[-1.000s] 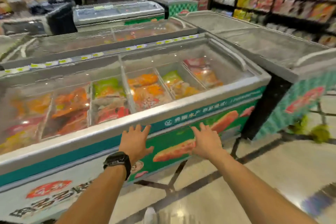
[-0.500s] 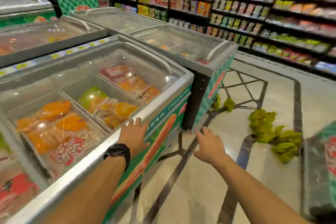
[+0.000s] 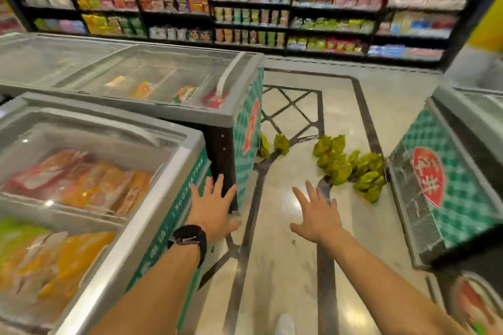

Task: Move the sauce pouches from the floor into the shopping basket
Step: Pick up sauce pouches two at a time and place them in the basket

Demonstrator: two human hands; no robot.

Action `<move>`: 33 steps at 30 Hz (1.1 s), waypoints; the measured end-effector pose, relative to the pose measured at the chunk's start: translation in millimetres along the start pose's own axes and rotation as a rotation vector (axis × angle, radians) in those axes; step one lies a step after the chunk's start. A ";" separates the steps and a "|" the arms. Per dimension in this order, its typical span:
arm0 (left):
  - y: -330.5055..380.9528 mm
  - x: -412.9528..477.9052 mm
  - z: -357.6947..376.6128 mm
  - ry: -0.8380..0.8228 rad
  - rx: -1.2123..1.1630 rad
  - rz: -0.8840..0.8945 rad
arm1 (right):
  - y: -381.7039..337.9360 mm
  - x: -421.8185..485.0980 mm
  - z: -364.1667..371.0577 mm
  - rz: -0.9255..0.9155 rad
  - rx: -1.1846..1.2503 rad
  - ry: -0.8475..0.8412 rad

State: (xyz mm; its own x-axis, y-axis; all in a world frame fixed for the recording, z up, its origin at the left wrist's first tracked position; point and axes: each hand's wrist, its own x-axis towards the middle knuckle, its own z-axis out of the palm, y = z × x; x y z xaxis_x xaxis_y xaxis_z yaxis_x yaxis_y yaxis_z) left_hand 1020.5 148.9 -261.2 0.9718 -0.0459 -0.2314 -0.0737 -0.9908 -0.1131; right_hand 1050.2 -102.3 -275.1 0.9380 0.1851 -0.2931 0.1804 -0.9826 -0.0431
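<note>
Plainly empty-handed at this point: left grip (image 3: 215,207) spread flat, fingers splayed, held out at the corner of the near chest freezer (image 3: 152,215), black watch (image 3: 187,238) on the wrist. Right grip (image 3: 317,216) likewise spread wide, palm down, out over the floor (image 3: 285,266), pinching nothing.

Up and to the right of both grips, at middle right of the frame: green sauce pouches (image 3: 345,166), heaped loosely on the floor, with the pile's lower end close against the foot of the right freezer (image 3: 441,171). Long axis of the heap running from upper left to lower right. Two stray pouches (image 3: 281,143) further left, just beside the base of the far freezer (image 3: 245,122). Well apart from either grip as yet, but nearer the right one than the left. Probably a job for the right first: forward, slightly rightward, and down.

No shopping basket anywhere in view, so no telling which way the carry goes.

As for writing: red oval badges with white characters on the green-checked freezer ends, too blurred to read. Row of white digits along the near freezer's green band, smeared beyond safe reading. Packets on the back shelves (image 3: 245,3): colours only, no legible brand.
</note>
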 end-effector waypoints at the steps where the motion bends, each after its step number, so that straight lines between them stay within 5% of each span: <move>1: 5.9 19.3 -5.8 -0.009 0.005 0.000 | 9.4 15.7 -3.9 0.005 0.010 -0.001; 12: 49.6 200.7 -43.3 -0.046 -0.051 0.058 | 83.0 169.2 -40.9 0.024 0.052 -0.111; 23: 19.8 424.3 -79.1 -0.026 -0.028 0.220 | 102.1 332.3 -78.9 0.164 0.116 -0.086; 33: 16.7 571.7 -137.3 0.104 -0.049 0.298 | 119.8 465.6 -126.0 0.277 0.232 0.162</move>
State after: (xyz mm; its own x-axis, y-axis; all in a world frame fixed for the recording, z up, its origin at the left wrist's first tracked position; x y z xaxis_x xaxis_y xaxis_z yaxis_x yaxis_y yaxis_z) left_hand 1605.5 88.7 -262.7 0.9269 -0.3453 -0.1473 -0.3502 -0.9366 -0.0080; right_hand 1545.8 -132.3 -296.4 0.9797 -0.1063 -0.1700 -0.1404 -0.9690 -0.2034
